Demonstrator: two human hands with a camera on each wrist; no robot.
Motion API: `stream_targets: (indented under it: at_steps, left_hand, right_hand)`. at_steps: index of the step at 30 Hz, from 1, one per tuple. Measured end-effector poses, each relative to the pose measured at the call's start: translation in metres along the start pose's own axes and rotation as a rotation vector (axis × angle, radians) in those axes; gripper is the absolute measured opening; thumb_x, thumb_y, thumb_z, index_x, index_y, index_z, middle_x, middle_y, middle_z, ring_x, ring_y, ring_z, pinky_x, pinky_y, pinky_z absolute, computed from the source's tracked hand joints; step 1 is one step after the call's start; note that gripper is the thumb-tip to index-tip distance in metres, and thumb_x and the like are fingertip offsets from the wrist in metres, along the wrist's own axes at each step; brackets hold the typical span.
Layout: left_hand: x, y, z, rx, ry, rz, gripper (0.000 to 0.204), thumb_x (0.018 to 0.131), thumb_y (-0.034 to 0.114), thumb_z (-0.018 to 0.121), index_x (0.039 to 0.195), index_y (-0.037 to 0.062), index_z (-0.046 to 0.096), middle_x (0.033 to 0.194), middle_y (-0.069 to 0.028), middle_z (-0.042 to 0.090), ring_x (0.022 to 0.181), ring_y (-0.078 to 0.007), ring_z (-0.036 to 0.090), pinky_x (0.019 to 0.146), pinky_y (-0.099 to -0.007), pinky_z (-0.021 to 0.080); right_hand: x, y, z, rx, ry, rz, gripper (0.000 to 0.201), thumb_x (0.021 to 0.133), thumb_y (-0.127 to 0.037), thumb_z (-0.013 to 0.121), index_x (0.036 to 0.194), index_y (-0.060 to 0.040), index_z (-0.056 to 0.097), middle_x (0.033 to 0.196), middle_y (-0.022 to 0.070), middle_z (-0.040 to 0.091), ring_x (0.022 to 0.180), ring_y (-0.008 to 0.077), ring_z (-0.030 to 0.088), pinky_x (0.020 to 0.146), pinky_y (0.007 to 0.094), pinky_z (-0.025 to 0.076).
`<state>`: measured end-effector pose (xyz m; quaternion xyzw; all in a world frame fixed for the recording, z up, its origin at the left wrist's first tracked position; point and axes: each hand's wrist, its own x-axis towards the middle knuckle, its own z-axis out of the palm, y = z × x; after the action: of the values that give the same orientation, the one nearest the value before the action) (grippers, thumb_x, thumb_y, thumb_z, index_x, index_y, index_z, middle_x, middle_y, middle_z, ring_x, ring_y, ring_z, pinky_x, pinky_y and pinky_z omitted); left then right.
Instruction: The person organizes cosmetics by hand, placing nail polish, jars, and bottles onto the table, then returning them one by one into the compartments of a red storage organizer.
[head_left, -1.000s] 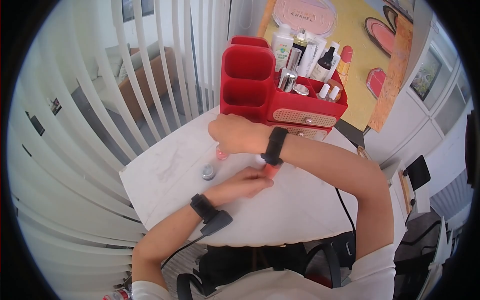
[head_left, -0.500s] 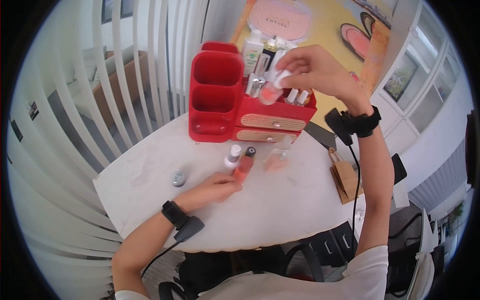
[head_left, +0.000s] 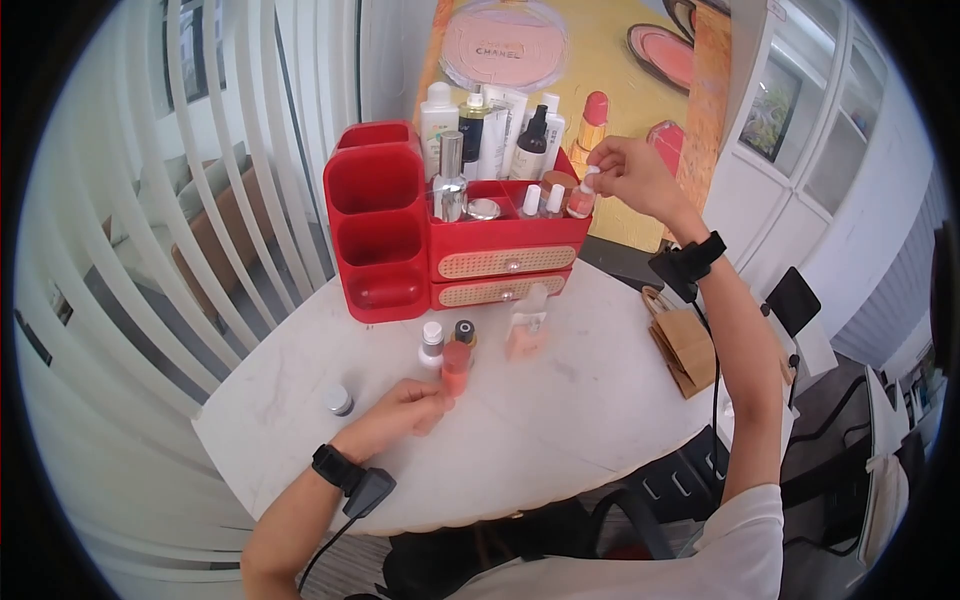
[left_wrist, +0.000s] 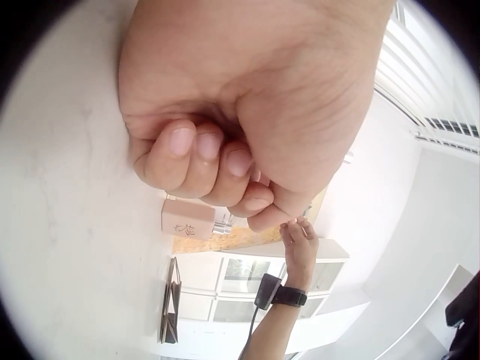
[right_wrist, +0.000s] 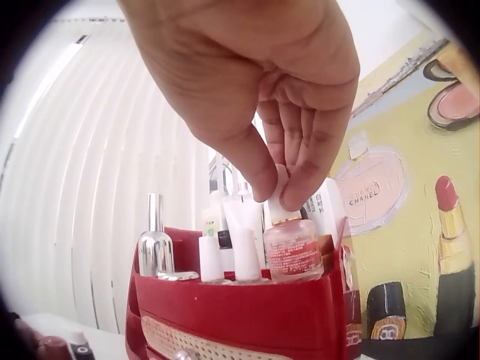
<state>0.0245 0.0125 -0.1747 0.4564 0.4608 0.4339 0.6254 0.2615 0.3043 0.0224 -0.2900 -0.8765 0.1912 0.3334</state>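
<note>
My right hand (head_left: 632,185) pinches the white cap of a pink nail polish bottle (right_wrist: 294,253) between thumb and fingertips. In the right wrist view its base is at the front rim of the red organizer (right_wrist: 217,307), beside two white-capped nail polish bottles (head_left: 532,200). My left hand (head_left: 400,408) is low over the table, fingers curled toward the palm, with nothing visible inside them. Right at its knuckles a coral bottle (head_left: 454,368) stands upright. Behind that are a white bottle (head_left: 432,345) and a dark-capped bottle (head_left: 465,332). From the left wrist view, my hand hides the coral bottle.
A small grey-lidded jar (head_left: 339,400) sits left on the marble table (head_left: 560,420). A pink perfume bottle (head_left: 525,335) stands in front of the organizer's drawers. A brown paper bag (head_left: 682,345) lies at the right edge. Several tall bottles fill the organizer's back row.
My right hand has gone from the table's left part up over the organizer and down to its right front corner, carrying the pink nail polish bottle. The left hand stays beside the coral bottle.
</note>
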Motion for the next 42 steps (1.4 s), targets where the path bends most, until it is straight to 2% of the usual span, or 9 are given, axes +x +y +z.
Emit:
stream_targets:
  at_steps: [15,18,21,23,29,33,36,40,42]
  left_hand:
    - [0.000,0.003,0.004,-0.081,0.041,-0.062,0.029,0.094,0.017,0.056,0.068,0.0116,0.045,0.062,0.0079,0.031,0.055,-0.0045,0.026,0.051,-0.0238,0.022]
    - [-0.001,-0.001,0.000,-0.079,0.023,-0.046,0.029,0.096,0.019,0.057,0.069,0.0115,0.047,0.063,0.0080,0.032,0.056,-0.0042,0.027,0.051,-0.0233,0.022]
    - [-0.001,-0.002,-0.002,-0.090,-0.001,-0.054,0.029,0.097,0.022,0.057,0.071,0.0112,0.050,0.064,0.0081,0.033,0.057,-0.0040,0.028,0.052,-0.0228,0.023]
    - [-0.001,0.000,-0.001,-0.103,-0.008,-0.062,0.030,0.098,0.022,0.057,0.071,0.0111,0.050,0.064,0.0080,0.033,0.057,-0.0040,0.029,0.052,-0.0228,0.023]
    - [-0.002,0.002,0.000,-0.108,-0.008,-0.049,0.031,0.098,0.022,0.057,0.070,0.0118,0.048,0.065,0.0081,0.033,0.057,-0.0038,0.029,0.052,-0.0230,0.023]
    - [-0.003,0.001,0.000,-0.037,0.015,-0.027,0.031,0.097,0.023,0.056,0.069,0.0125,0.046,0.064,0.0082,0.032,0.057,-0.0042,0.028,0.053,-0.0237,0.023]
    - [-0.001,-0.001,-0.001,-0.047,0.001,-0.019,0.032,0.097,0.022,0.056,0.068,0.0128,0.045,0.064,0.0081,0.032,0.056,-0.0044,0.027,0.053,-0.0239,0.022]
    - [-0.002,0.001,0.000,-0.072,0.000,-0.030,0.032,0.097,0.022,0.056,0.068,0.0129,0.045,0.064,0.0080,0.031,0.056,-0.0046,0.026,0.052,-0.0239,0.022]
    - [-0.002,0.002,0.002,-0.076,0.001,-0.032,0.031,0.097,0.022,0.056,0.069,0.0130,0.045,0.064,0.0080,0.031,0.056,-0.0045,0.026,0.052,-0.0239,0.022]
  right_hand:
    - [-0.016,-0.003,0.009,-0.240,-0.038,-0.101,0.023,0.080,-0.014,0.076,0.094,0.0007,0.066,0.080,0.0098,0.068,0.074,0.0191,0.065,0.068,0.0309,0.052]
    - [-0.029,-0.024,0.012,-0.227,0.165,-0.072,0.025,0.081,-0.018,0.074,0.096,0.0005,0.067,0.082,0.0101,0.068,0.076,0.0195,0.065,0.070,0.0322,0.052]
    - [-0.056,-0.037,0.033,-0.031,-0.125,-0.227,0.019,0.081,-0.016,0.075,0.090,-0.0022,0.066,0.080,0.0055,0.066,0.070,0.0157,0.062,0.064,0.0303,0.049]
    - [-0.069,-0.037,0.050,-0.261,-0.387,-0.264,0.020,0.081,-0.018,0.074,0.090,-0.0021,0.066,0.083,0.0096,0.068,0.072,0.0211,0.065,0.067,0.0345,0.051]
    - [-0.070,-0.030,0.074,-0.290,-0.514,-0.156,0.025,0.079,-0.018,0.075,0.097,-0.0019,0.067,0.088,0.0134,0.069,0.077,0.0258,0.069,0.071,0.0368,0.052]
    - [-0.067,-0.021,0.077,-0.280,-0.453,-0.301,0.026,0.078,-0.013,0.075,0.098,-0.0008,0.066,0.090,0.0134,0.069,0.076,0.0234,0.068,0.069,0.0355,0.053]
    - [-0.061,-0.046,0.045,-0.128,-0.386,-0.207,0.023,0.077,-0.007,0.074,0.095,0.0014,0.064,0.090,0.0103,0.070,0.076,0.0181,0.066,0.066,0.0323,0.053]
    - [-0.023,-0.057,0.000,0.025,0.059,-0.238,0.026,0.079,-0.012,0.073,0.100,-0.0001,0.063,0.080,0.0064,0.065,0.070,0.0139,0.063,0.066,0.0305,0.052]
    - [0.002,-0.062,-0.016,0.101,0.082,-0.228,0.027,0.079,-0.012,0.072,0.101,0.0002,0.063,0.081,0.0071,0.065,0.068,0.0131,0.063,0.064,0.0293,0.052]
